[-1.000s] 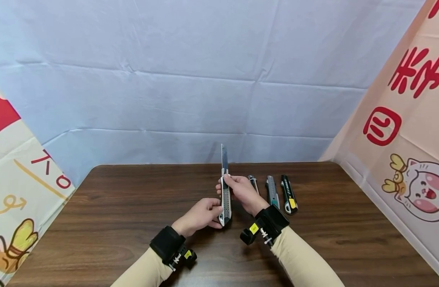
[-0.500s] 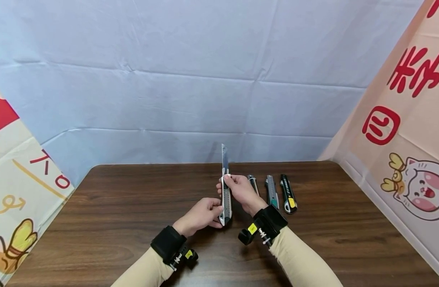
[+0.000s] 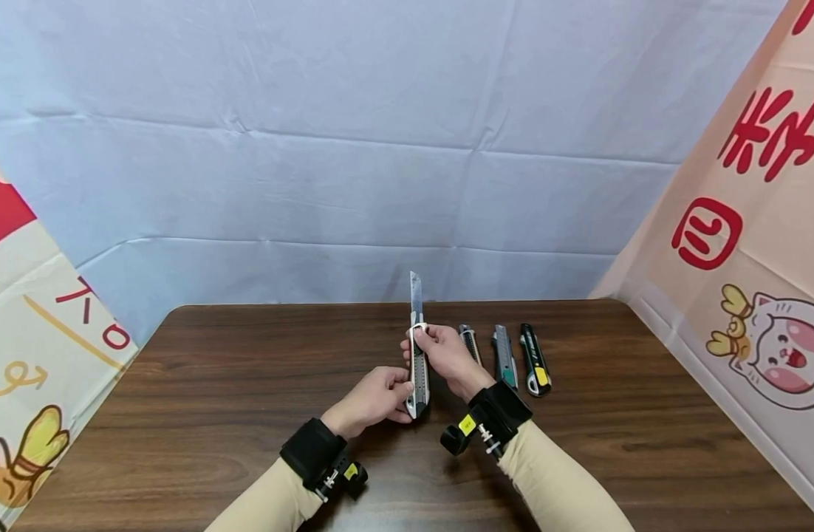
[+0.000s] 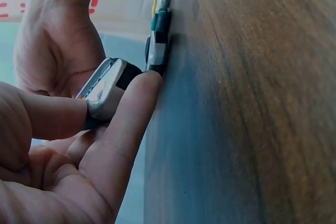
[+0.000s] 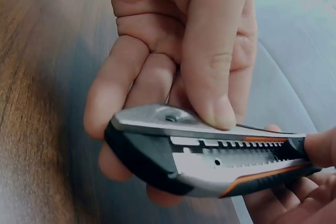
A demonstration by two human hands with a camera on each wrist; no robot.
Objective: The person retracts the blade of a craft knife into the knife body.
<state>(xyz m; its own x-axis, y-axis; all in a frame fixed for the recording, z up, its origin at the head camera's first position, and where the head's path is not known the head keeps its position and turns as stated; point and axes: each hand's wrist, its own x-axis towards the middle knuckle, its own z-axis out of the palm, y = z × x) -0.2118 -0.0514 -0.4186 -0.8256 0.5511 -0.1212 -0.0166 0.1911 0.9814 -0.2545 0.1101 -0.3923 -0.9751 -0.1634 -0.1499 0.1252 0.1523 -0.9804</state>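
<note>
We are gripping the butt of the silver-and-black snap-off utility knife (image 3: pixel 417 369) with our left hand (image 3: pixel 374 399), fingers curled round it, above the brown wooden table (image 3: pixel 214 384). Our right hand (image 3: pixel 447 355) is pinching its upper body, thumb probably on the slider. Rigid, light, blade exposed: hold the handle only.

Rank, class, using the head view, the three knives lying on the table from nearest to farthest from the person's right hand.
1. The grey knife, lying just beside the right hand, partly hidden behind it.
2. The green-tailed knife, middle of the row.
3. The black and yellow knife, at the row's right end.
</note>
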